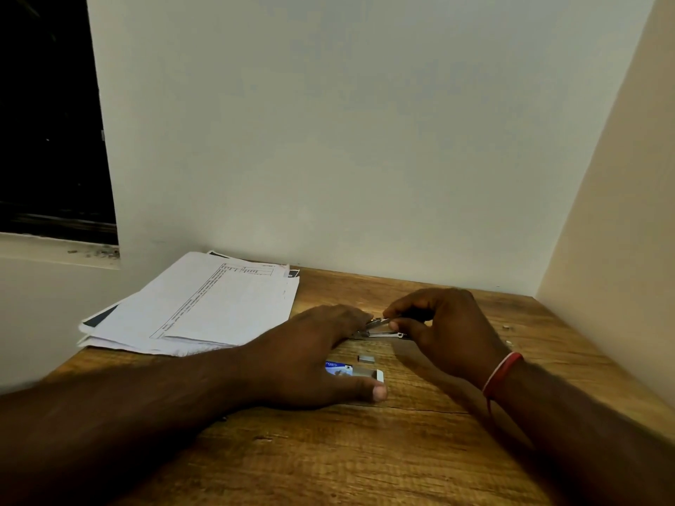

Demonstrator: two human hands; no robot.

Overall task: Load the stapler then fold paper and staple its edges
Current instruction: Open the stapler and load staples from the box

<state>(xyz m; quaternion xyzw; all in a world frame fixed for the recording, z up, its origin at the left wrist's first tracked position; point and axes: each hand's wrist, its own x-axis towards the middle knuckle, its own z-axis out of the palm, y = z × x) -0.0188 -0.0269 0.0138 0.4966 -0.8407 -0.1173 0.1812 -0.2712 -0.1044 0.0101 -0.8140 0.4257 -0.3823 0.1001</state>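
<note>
A small metal stapler [381,328] lies hinged apart on the wooden table [365,451], its silver staple channel showing between my hands. My left hand [314,356] presses down on its left end with the fingers. My right hand [449,330] pinches its upper part from the right. A blue and white staple box [352,370] lies just in front, partly under my left thumb. A short strip of staples [366,358] rests beside the box. A stack of printed paper sheets [204,308] lies at the table's back left.
White walls close the table in at the back and on the right. A dark window [51,122] with a sill is at the left. A few loose staple bits [507,327] lie near the right wall.
</note>
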